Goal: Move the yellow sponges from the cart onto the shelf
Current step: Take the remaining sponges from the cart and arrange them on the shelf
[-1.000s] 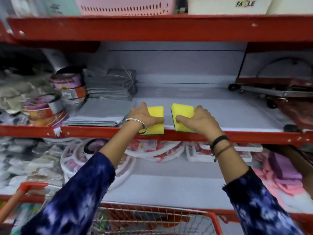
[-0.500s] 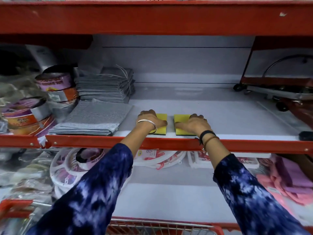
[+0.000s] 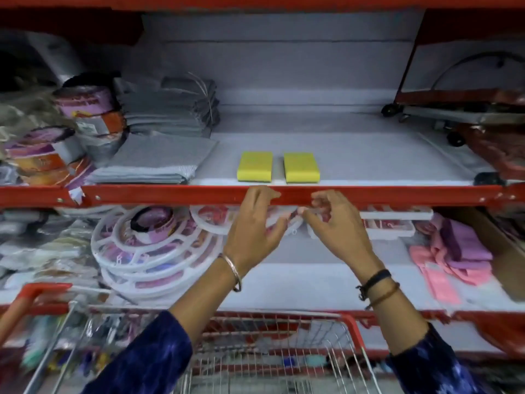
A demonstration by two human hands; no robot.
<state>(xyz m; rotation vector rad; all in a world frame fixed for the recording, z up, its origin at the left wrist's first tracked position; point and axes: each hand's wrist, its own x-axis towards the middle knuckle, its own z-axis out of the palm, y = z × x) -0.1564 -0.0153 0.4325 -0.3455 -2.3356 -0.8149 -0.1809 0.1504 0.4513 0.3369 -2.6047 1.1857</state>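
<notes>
Two yellow sponges lie flat side by side near the front edge of the white shelf (image 3: 355, 155): the left sponge (image 3: 254, 166) and the right sponge (image 3: 301, 167). My left hand (image 3: 252, 228) hangs below and in front of the shelf's red rail, fingers apart and holding nothing. My right hand (image 3: 335, 226) is beside it, fingers loosely curled and also holding nothing. Both hands are apart from the sponges. The wire cart (image 3: 272, 351) with its red rim is at the bottom of the view; its contents are blurred.
Grey folded cloths (image 3: 159, 160) and stacked tape rolls (image 3: 85, 120) fill the shelf's left side. A wheeled red-framed item (image 3: 466, 115) sits at the right. Below are white round plastic racks (image 3: 147, 245) and pink cloths (image 3: 454, 251).
Both hands let go of the sponges and drew back down below the red rail. The sponges stay flat on the shelf. The view tilted lower, showing more of the cart.
</notes>
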